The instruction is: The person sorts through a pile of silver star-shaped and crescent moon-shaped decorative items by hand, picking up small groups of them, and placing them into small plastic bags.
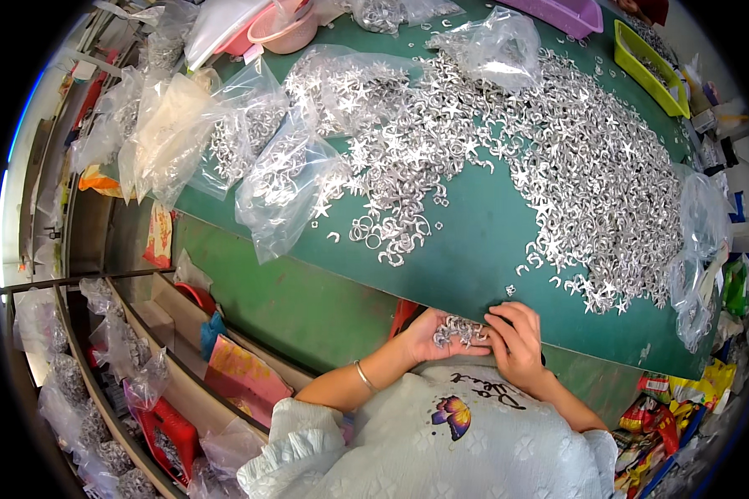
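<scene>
At the table's near edge, my left hand (425, 338) is turned palm up and carries a small heap of silver metal charms (459, 333), some of them crescent-shaped. Beside it on the right, my right hand (519, 339) has its fingers bent together, with the thumb by the left fingertips. Whatever lies between those right fingers, if anything, is hidden. Just past my hands, one small silver piece (510, 290) rests on the green tabletop (441, 258). Farther out spreads a large pile of silver stars and crescents (603, 179).
Clear plastic bags (279, 195) of silver pieces crowd the table's left side. An empty-looking bag (703, 220) hangs at the right edge. Pink (283, 33), purple (566, 15) and yellow-green (649, 71) baskets stand at the back. Left below is a divided shelf (162, 333) with bagged pieces.
</scene>
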Motion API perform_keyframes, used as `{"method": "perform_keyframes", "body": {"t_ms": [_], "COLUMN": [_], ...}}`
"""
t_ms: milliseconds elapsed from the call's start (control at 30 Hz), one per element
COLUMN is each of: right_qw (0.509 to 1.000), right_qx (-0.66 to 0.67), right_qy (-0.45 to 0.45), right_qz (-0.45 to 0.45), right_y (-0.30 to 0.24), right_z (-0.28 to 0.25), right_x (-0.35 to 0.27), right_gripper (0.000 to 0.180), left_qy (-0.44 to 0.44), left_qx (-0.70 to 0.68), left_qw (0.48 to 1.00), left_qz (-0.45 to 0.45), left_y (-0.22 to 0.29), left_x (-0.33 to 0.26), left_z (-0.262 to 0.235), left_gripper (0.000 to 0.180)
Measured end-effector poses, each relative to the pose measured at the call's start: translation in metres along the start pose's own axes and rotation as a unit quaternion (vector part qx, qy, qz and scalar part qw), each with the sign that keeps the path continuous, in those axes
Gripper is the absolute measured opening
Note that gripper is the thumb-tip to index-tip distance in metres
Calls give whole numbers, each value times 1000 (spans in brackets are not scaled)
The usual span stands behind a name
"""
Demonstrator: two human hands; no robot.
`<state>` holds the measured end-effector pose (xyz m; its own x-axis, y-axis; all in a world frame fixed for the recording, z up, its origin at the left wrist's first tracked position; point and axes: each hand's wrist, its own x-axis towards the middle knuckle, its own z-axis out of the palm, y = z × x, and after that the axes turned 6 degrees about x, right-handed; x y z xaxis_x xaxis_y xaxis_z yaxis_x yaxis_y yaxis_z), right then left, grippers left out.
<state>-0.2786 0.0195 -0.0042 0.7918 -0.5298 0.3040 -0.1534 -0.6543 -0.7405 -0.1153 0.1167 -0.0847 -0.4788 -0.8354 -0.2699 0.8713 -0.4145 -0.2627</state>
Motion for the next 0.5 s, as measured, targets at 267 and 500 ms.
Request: {"method": "perform_keyframes", "body": {"t_ms": [267,500], "right_qw": [995,995], "right_qx": [-45,-59], "right_qy": [-70,-72], "right_qz": [-51,-24], "right_y": [0,-3], "right_z": [-3,14], "right_x": [-3,-5], "right_gripper": [18,21], "left_qy": [1,1], "left_qx": [-17,-49], "left_qw": [1000,999], "left_qz": [-8,-5], "left_y": [-6,-8], "left_x": [-6,-7], "left_z": [-21,-13], "left_gripper": [41,36]}}
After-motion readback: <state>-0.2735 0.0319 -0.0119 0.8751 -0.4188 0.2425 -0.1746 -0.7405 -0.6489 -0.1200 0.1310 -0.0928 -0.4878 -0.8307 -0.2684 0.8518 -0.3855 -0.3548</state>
